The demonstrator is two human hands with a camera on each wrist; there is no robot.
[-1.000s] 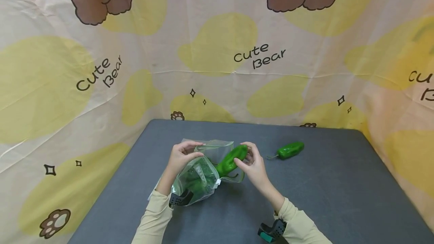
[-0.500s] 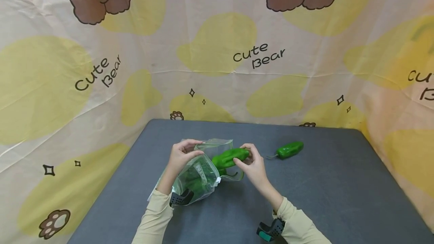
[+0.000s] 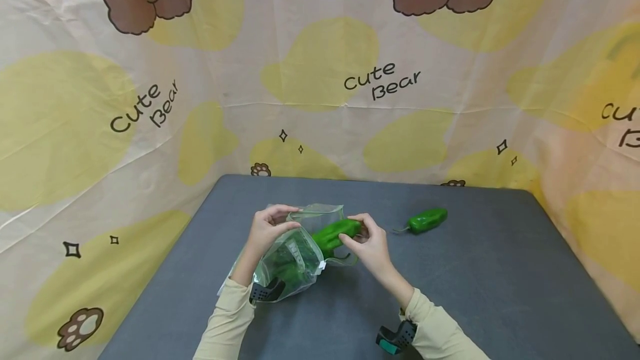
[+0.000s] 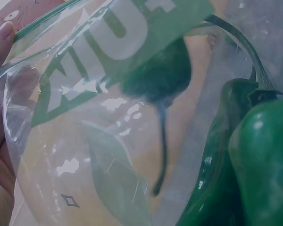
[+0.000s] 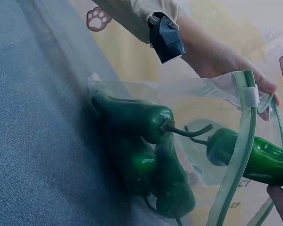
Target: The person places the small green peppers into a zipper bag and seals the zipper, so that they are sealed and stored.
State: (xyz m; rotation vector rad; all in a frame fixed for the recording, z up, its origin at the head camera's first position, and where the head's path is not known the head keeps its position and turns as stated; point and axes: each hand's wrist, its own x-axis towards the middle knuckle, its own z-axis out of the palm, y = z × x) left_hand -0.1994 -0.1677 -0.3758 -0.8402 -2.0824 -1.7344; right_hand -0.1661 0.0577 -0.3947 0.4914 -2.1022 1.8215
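Note:
A clear zip bag (image 3: pixel 272 271) with a green-edged mouth and a white slider lies on the table, several green peppers (image 5: pixel 132 115) inside it. My left hand (image 3: pixel 270 232) pinches the bag's rim between thumb and fingers, the mouth facing right. My right hand (image 3: pixel 369 242) grips the tip end of another green pepper (image 3: pixel 334 235), its stem end inside the bag's mouth. Through the film in the left wrist view, that pepper's stem (image 4: pixel 162 141) points down into the bag.
One more green pepper (image 3: pixel 427 221) lies on the grey table (image 3: pixel 480 271) to the right of my right hand. Behind the table hangs a cloth (image 3: pixel 320 82) printed with bears and yellow patches.
My right hand has tipped the pepper from a steep slant to a flatter one, then moved left, pushing its stem end deeper into the bag. My left hand stays at the rim.

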